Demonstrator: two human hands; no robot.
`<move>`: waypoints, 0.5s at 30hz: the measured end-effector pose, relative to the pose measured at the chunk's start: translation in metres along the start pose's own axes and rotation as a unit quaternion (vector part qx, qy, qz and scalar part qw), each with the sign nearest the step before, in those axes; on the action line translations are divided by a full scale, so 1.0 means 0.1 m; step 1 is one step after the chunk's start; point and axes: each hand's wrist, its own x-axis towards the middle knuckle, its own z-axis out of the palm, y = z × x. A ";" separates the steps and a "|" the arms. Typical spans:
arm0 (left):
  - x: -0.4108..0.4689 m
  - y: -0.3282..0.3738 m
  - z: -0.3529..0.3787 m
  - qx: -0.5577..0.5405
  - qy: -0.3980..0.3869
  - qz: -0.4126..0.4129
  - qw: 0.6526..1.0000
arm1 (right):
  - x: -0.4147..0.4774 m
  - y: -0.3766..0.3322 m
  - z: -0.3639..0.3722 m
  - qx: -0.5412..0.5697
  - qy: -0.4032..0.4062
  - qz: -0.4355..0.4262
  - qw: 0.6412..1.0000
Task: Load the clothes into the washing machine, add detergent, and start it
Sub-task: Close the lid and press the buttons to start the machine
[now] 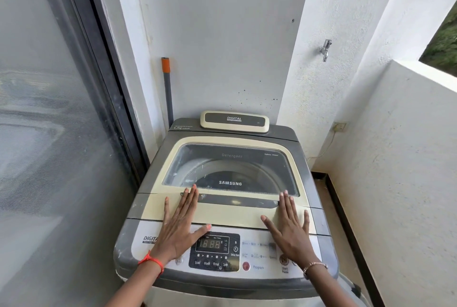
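A grey and cream top-loading washing machine [148,204] stands in front of me with its lid [230,214] closed. Through the lid's window [247,166] I see the drum; no clothes are discernible inside. My left hand [179,224] lies flat, fingers spread, on the lid's front left. My right hand [288,226] lies flat, fingers spread, on the front right. Both hold nothing. The control panel [215,252] below my hands shows a lit display and a red Program button [246,266]. No clothes or detergent container are in view.
A glass sliding door [49,133] is close on the left. A grey pole with an orange band [167,84] leans in the corner behind the machine. A wall tap [325,49] and a socket [339,126] are on the right, beside a low balcony wall [400,158].
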 end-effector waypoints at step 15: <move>0.68 -0.31 -0.02 -0.003 0.052 0.014 0.999 | 0.68 0.01 -0.02 -0.056 0.056 0.050 0.996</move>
